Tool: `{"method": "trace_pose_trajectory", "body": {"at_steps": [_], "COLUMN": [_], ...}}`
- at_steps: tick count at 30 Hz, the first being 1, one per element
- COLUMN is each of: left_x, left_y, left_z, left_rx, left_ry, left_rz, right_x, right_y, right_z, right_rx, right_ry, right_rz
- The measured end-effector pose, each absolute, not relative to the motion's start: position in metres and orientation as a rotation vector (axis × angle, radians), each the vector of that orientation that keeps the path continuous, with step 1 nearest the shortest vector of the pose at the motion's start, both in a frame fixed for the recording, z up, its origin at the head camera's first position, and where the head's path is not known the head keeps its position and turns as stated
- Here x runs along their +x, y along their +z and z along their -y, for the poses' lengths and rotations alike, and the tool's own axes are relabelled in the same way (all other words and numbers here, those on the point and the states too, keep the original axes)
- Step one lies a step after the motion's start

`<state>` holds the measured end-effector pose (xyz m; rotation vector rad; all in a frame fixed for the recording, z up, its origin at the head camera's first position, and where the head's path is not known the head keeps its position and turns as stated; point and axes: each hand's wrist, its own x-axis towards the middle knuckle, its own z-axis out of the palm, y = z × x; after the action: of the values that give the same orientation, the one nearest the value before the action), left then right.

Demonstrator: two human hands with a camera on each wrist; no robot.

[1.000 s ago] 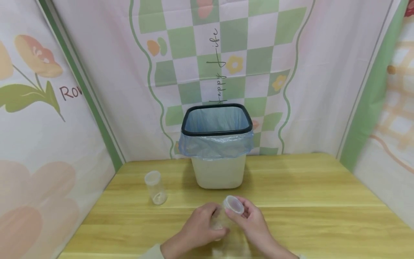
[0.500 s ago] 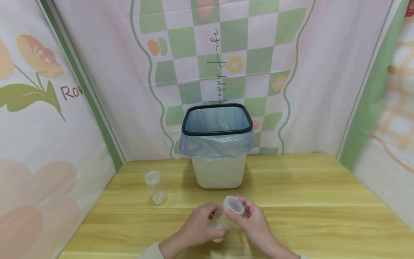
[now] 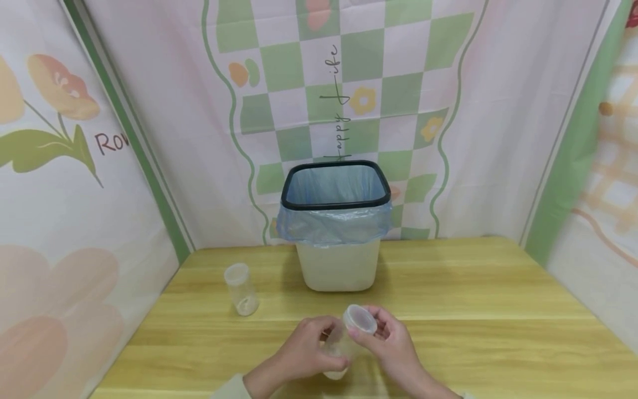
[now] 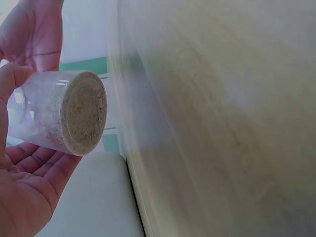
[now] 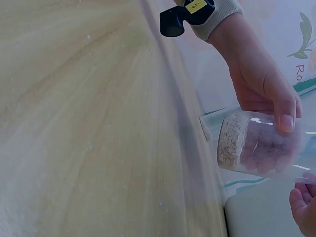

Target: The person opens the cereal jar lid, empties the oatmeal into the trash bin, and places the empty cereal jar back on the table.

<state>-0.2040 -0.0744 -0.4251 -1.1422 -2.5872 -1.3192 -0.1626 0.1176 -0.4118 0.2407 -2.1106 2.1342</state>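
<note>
From where I stand, the person has a clear jar (image 4: 64, 111) held up off the worktop (image 3: 448, 310), tilted, its base low and its top leaning towards the right. The left hand (image 3: 309, 350) grips the body, thumb on one side and fingers on the other. The right hand (image 3: 392, 339) pinches the whitish lid (image 3: 360, 320) at the jar's upper end. I'd say the step in hand is working that lid, though I can't tell whether it is seated or loose. Pale flakes (image 5: 232, 140) lie in the bottom of the jar.

Further off to the left, a second jar (image 3: 241, 291) stands upright, with a little something pale in its base. A bin (image 3: 338, 269) lined with a blue bag (image 3: 334, 226) stands at the back, well apart from both hands.

As I judge it, the next move calls for a firm left hand and a gentle turn or pull at the lid, with the jar kept base down so the flakes don't spill.
</note>
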Motion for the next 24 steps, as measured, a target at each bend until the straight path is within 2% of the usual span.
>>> {"method": "trace_pose_trajectory", "body": {"at_steps": [12, 20, 24], "left_x": [-0.205, -0.206, -0.205], "left_y": [-0.428, -0.428, -0.428], "left_z": [0.079, 0.083, 0.083], "left_rx": [-1.252, -1.305, -1.259], "left_ry": [-1.449, -1.658, -1.669], "left_rz": [2.549, 2.542, 2.573], "right_x": [-0.163, -0.171, -0.174], "right_y": [-0.418, -0.422, -0.423], "right_z": [-0.124, -0.136, -0.137], "right_rx": [0.457, 0.835, 0.926], "right_ry": [2.131, 2.177, 2.214], "right_rz": [2.082, 2.066, 2.022]}}
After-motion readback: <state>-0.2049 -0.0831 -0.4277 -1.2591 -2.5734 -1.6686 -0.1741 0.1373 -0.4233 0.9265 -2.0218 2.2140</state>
